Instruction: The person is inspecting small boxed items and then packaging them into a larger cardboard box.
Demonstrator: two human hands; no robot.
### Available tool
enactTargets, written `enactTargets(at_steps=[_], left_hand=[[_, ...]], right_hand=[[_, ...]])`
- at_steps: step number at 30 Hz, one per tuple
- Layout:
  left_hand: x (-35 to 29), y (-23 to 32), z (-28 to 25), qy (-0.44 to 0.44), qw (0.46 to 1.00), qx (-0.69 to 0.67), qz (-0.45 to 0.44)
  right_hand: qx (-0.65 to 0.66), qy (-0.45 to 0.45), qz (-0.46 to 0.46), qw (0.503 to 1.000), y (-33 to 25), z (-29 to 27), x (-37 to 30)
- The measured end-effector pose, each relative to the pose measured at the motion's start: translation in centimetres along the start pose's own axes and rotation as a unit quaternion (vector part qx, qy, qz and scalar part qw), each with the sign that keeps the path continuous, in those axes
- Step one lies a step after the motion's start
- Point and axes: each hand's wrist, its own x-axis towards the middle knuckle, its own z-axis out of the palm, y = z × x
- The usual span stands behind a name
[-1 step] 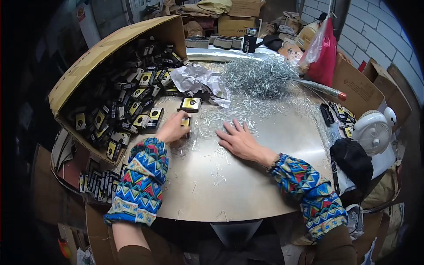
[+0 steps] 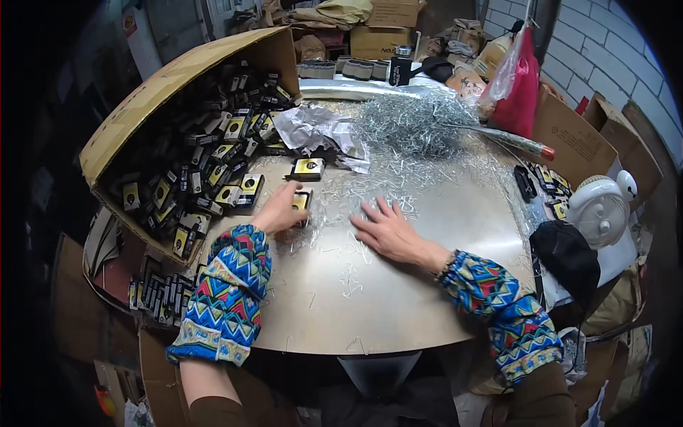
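Along the left edge of the counter (image 2: 398,313), a large brown cardboard carton (image 2: 174,77) is lying tipped with its mouth facing right, and a heap of small black, yellow and white boxes (image 2: 220,171) is filling it. Just right of that heap, the left hand (image 2: 277,208) is curving its fingers about a small black-and-yellow flat box (image 2: 302,199) that is lying on the counter; whether they are gripping it or only touching, I cannot tell. Towards the far edge, another black, yellow and white box (image 2: 308,168) is lying beside a crumpled whitish sheet of paper (image 2: 320,132). Further right, the right hand (image 2: 393,232) is spreading open, palm down, over thin bent silvery wire pieces (image 2: 405,205), gripping nothing visible. Near the right edge, a round white plastic fan (image 2: 600,213) is standing beside a black cloth item (image 2: 565,260).

By its look, the flat box is likely being light, stiff and rather smooth, with thin walls that could dent; its narrow opposite sides are offering the surest hold, between thumb and fingertips.

Compared with the earlier frame, that box is showing slightly more of its face, and the right hand is lying a touch further right; the carton and paper are keeping their places.
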Motion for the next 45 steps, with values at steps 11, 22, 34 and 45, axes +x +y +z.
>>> enactTargets(at_steps=[11,22,34,45], left_hand=[[-5.8,6.9,-0.3,-0.007,0.949,0.315,-0.013],[-21.8,7.9,1.4,0.016,0.732,-0.669,-0.126],[-37.4,7.4,23.3,-0.012,0.713,-0.617,-0.332],[-37.3,12.0,25.1,0.015,0.608,-0.739,-0.291]], right_hand=[[-0.066,0.114,0.04,0.991,-2.6,-1.9,-11.2],[0.052,0.097,0.088,0.99,-5.1,-2.1,-13.7],[0.073,0.088,0.057,0.992,-12.5,1.2,-11.6],[0.324,0.024,0.142,0.935,-19.8,-4.6,-18.0]])
